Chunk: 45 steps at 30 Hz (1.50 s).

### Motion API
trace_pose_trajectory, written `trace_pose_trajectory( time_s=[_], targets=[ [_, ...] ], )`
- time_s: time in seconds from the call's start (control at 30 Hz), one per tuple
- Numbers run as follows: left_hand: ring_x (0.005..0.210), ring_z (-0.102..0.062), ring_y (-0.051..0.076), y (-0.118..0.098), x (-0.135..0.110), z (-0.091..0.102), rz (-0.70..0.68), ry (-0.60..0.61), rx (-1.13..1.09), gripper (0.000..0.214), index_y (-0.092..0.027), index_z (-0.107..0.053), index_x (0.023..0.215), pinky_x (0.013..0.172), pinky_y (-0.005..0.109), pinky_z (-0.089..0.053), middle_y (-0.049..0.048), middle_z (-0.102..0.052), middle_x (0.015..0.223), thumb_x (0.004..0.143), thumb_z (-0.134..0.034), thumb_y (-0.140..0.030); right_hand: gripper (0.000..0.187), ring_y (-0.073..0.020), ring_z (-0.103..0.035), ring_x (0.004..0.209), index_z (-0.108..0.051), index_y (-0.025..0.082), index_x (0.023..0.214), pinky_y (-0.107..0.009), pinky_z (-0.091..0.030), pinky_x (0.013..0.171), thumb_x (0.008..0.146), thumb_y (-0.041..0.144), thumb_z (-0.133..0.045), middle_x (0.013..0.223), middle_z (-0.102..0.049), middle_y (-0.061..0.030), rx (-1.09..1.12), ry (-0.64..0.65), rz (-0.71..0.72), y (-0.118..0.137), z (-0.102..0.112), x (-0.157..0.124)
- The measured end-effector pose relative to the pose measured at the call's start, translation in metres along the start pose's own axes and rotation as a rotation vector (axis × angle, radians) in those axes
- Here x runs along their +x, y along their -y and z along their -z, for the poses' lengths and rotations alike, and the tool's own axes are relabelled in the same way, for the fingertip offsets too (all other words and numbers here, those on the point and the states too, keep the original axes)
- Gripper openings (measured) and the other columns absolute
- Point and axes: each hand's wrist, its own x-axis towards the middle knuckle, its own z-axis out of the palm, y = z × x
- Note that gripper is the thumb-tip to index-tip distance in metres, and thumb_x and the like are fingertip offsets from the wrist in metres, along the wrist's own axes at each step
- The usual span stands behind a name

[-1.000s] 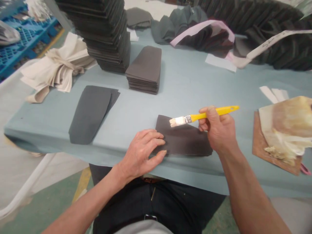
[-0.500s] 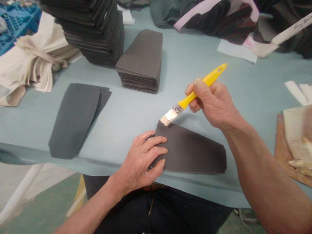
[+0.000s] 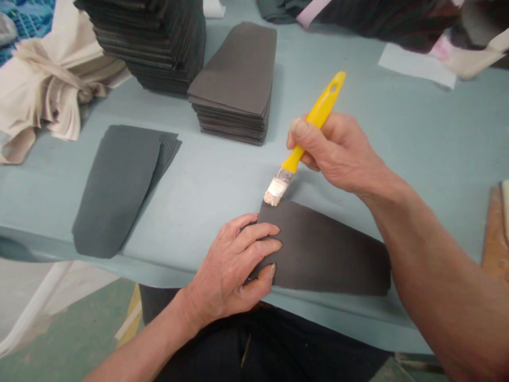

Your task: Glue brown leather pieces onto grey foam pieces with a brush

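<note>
A dark grey tapered fabric piece (image 3: 326,252) lies flat near the table's front edge. My left hand (image 3: 234,265) presses its left end down with fingers laid flat across it. My right hand (image 3: 338,154) is closed round the yellow handle of a small brush (image 3: 302,143). The pale bristles touch the far left corner of the piece, just above my left fingers.
A fanned pile of the same dark pieces (image 3: 119,185) lies to the left. A short stack (image 3: 236,85) and a tall stack (image 3: 151,37) stand behind on the blue-grey table (image 3: 417,143). Cream cloth (image 3: 47,85) lies far left; a brown board edge (image 3: 495,233) shows at right.
My right hand tilted the brush from nearly level to steeply down and set the bristles on the piece's far left corner. The view came closer; my left hand stays on the piece.
</note>
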Motion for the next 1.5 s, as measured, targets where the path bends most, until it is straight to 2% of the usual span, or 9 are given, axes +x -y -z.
trace_pose_trajectory(
  time_s=[0.17,0.33,0.47,0.6,0.73,0.87,1.03,1.27,1.5],
  targets=[
    [0.13,-0.068,0.02,0.0,0.001,0.0,0.016,0.006,-0.009,0.029,-0.019,-0.061,0.125,0.129,0.042,-0.042,0.0091,-0.075,0.131,0.097,-0.062,-0.012,0.053,-0.0107,-0.033,0.055,-0.066,0.021,0.078,-0.03,-0.025,0.052,0.1,0.069,-0.068,0.06,-0.04,0.003,-0.153,-0.008,0.006,0.004,0.006,-0.001],
    [0.131,-0.066,0.024,0.0,0.0,-0.001,0.052,0.017,-0.019,0.029,-0.021,-0.061,0.125,0.126,0.046,-0.045,0.008,-0.074,0.133,0.097,-0.063,-0.012,0.042,-0.0113,-0.036,0.056,-0.067,0.021,0.076,-0.031,-0.029,0.055,0.103,0.053,-0.072,0.059,-0.041,0.0029,-0.221,-0.04,0.034,0.019,0.007,-0.002],
    [0.133,-0.064,0.025,0.0,0.0,-0.001,0.06,0.025,-0.019,0.029,-0.021,-0.061,0.124,0.126,0.046,-0.045,0.0075,-0.073,0.134,0.097,-0.063,-0.013,0.048,-0.0111,-0.036,0.055,-0.066,0.021,0.077,-0.031,-0.032,0.056,0.102,0.062,-0.07,0.058,-0.039,0.0041,-0.144,-0.092,0.097,0.024,-0.005,0.0],
    [0.133,-0.061,0.026,-0.001,0.001,-0.001,0.056,0.021,-0.007,0.026,-0.021,-0.061,0.123,0.124,0.044,-0.045,0.0075,-0.072,0.134,0.098,-0.062,-0.014,0.058,-0.0116,-0.042,0.059,-0.066,0.02,0.075,-0.031,-0.033,0.058,0.098,0.074,-0.067,0.062,-0.046,0.002,-0.249,-0.081,0.081,0.021,-0.007,-0.001],
    [0.135,-0.06,0.027,-0.001,0.001,-0.001,0.055,0.027,-0.003,0.025,-0.02,-0.06,0.123,0.123,0.045,-0.045,0.008,-0.072,0.133,0.098,-0.062,-0.014,0.056,-0.0116,-0.043,0.06,-0.067,0.02,0.074,-0.032,-0.033,0.058,0.1,0.069,-0.067,0.064,-0.051,0.0005,-0.354,-0.063,0.052,0.025,0.004,-0.007],
    [0.135,-0.062,0.028,0.0,0.001,-0.001,0.052,0.03,0.007,0.025,-0.021,-0.06,0.123,0.123,0.046,-0.046,0.0082,-0.073,0.133,0.099,-0.061,-0.014,0.047,-0.0131,-0.045,0.061,-0.065,0.022,0.075,-0.032,-0.039,0.062,0.103,0.059,-0.066,0.062,-0.046,0.0015,-0.322,-0.117,0.08,0.032,0.0,-0.009],
    [0.132,-0.065,0.027,-0.001,0.004,0.001,0.049,0.033,0.017,0.024,-0.022,-0.06,0.122,0.121,0.048,-0.048,0.0088,-0.074,0.13,0.098,-0.06,-0.014,0.058,-0.0144,-0.046,0.065,-0.062,0.022,0.074,-0.032,-0.038,0.063,0.101,0.073,-0.061,0.068,-0.051,-0.0005,-0.303,-0.056,0.093,0.027,-0.007,-0.002],
    [0.132,-0.064,0.027,0.001,0.002,0.0,0.041,0.04,0.008,0.026,-0.021,-0.059,0.123,0.123,0.048,-0.046,0.0097,-0.073,0.131,0.098,-0.062,-0.014,0.055,-0.016,-0.049,0.067,-0.066,0.022,0.075,-0.035,-0.037,0.065,0.098,0.072,-0.065,0.073,-0.059,-0.0032,-0.364,0.014,0.044,0.033,0.013,-0.007],
    [0.127,-0.067,0.025,0.001,0.005,0.002,0.025,0.039,0.031,0.027,-0.023,-0.057,0.124,0.122,0.049,-0.049,0.0092,-0.074,0.129,0.099,-0.06,-0.014,0.06,-0.0133,-0.045,0.068,-0.059,0.021,0.075,-0.031,-0.036,0.066,0.097,0.077,-0.062,0.072,-0.05,-0.0003,-0.266,-0.031,0.073,0.04,-0.007,0.004]
  ],
)
